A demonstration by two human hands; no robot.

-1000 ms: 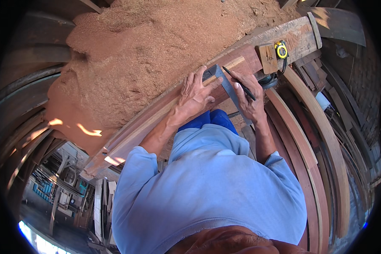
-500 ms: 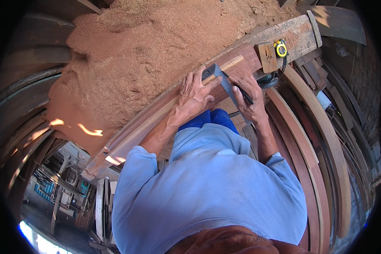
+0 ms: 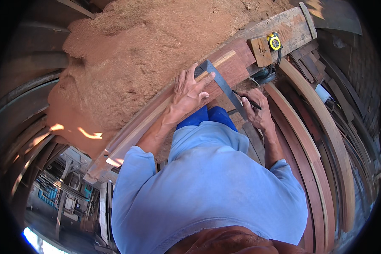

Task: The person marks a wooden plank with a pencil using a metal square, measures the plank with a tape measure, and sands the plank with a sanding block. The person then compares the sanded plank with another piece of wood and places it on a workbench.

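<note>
My left hand (image 3: 188, 94) grips the dark stock of a try square (image 3: 228, 92) against a reddish wooden board (image 3: 228, 70), its index finger lying along the top of the square. The metal blade runs across the board toward me and juts out past its near edge. In the fingers of my right hand (image 3: 258, 111) is a dark pencil (image 3: 254, 104), its tip at the blade near that edge. A narrow, paler wooden strip (image 3: 221, 58) runs lengthwise on the board, partly covered by my left hand.
A yellow and black tape measure (image 3: 274, 42) and a small wooden block (image 3: 261, 51) sit toward the right end of the worn bench (image 3: 290, 27). Sawdust (image 3: 148, 46) is heaped beyond it. To my right, long curved planks (image 3: 321, 122) are stacked, and a dark-green power tool (image 3: 264, 75) lies below the block.
My right hand has drawn the pencil toward me along the blade, from the far part of the board to its near edge. My left hand stays on the square; the view has shifted slightly.
</note>
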